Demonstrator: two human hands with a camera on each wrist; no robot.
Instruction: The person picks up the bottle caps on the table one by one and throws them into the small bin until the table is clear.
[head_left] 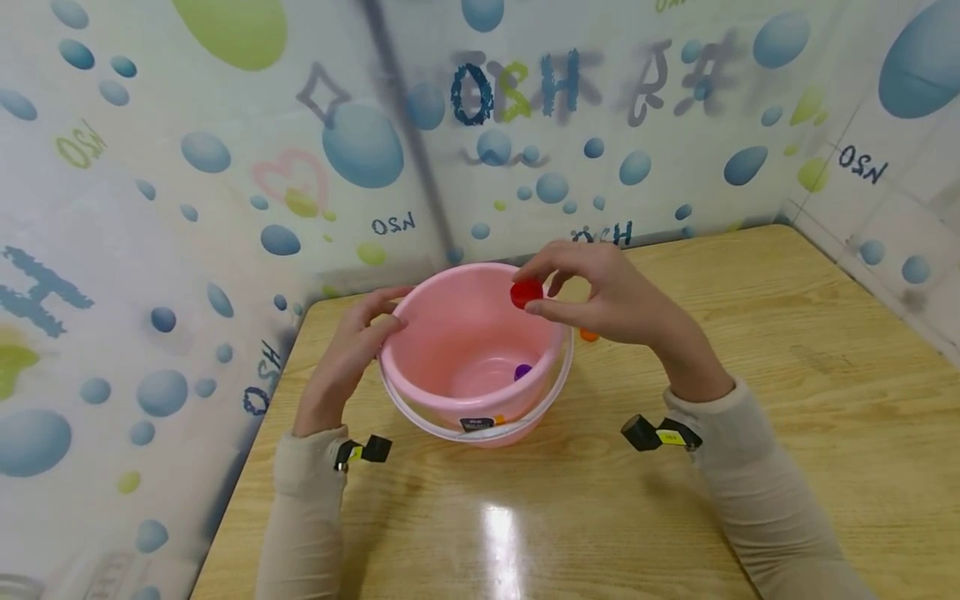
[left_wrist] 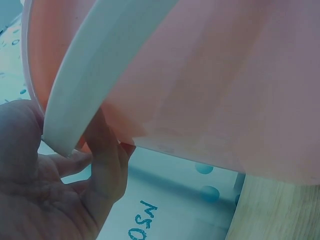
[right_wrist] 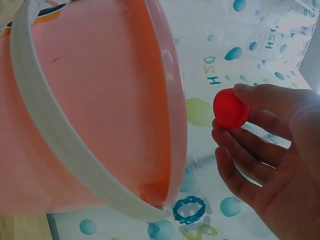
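A pink bucket (head_left: 465,333) with a white handle (left_wrist: 95,65) stands on the wooden table. At its left side my left hand (head_left: 352,346) grips the rim, thumb on the near side. My right hand (head_left: 607,292) pinches a small round red bottle cap (right_wrist: 231,108) between thumb and fingertips. In the head view the cap overlaps the bucket's right inner wall, near the rim. The right wrist view shows the cap beside and apart from the rim. A small purple piece (head_left: 522,371) lies on the bucket's floor, partly hidden by the near wall.
A small orange piece (head_left: 589,335) lies on the table right of the bucket, partly covered by my right hand in the head view. Behind the table (head_left: 750,375) rises a wall covering (head_left: 487,192) printed with blue and green drops. The handle hangs toward me.
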